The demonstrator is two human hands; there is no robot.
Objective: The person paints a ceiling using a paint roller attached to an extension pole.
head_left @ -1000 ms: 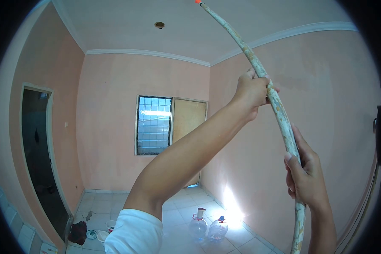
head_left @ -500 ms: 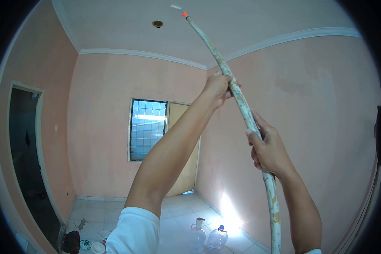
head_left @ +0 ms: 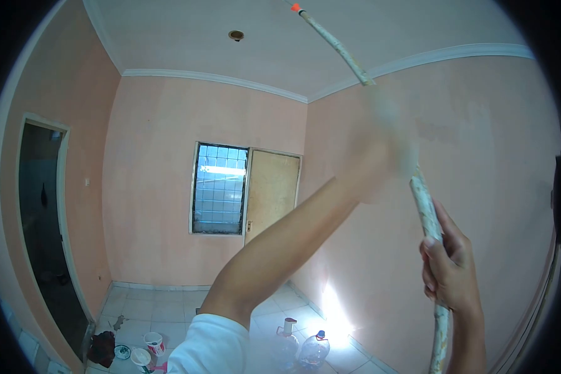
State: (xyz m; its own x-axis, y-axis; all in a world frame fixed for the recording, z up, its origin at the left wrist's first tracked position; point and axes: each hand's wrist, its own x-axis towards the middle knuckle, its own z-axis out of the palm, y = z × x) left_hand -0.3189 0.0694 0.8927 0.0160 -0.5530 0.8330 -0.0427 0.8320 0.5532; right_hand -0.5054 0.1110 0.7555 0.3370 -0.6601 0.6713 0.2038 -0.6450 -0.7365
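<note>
A long, paint-spattered pole [head_left: 338, 45] rises at a slant toward the ceiling, with an orange piece [head_left: 295, 7] at its top end by the upper edge of the view. My right hand [head_left: 449, 268] is wrapped round the lower part of the pole. My left arm reaches across to the pole's middle; there my left hand [head_left: 380, 153] is smeared into a blur, and its fingers cannot be made out. That middle stretch of the pole is blurred too.
Two large clear bottles [head_left: 314, 351] stand on the tiled floor. At lower left are white tubs [head_left: 154, 343], a round lid [head_left: 123, 352] and a dark red cloth [head_left: 102, 348]. A barred window [head_left: 219, 189], a door [head_left: 273, 187] and a dark doorway [head_left: 43, 218] break the walls.
Both hands and the pole have moved to the right in view. The pole's top has risen, so the white piece beyond the orange part is almost out of view. My left hand has become blurred.
</note>
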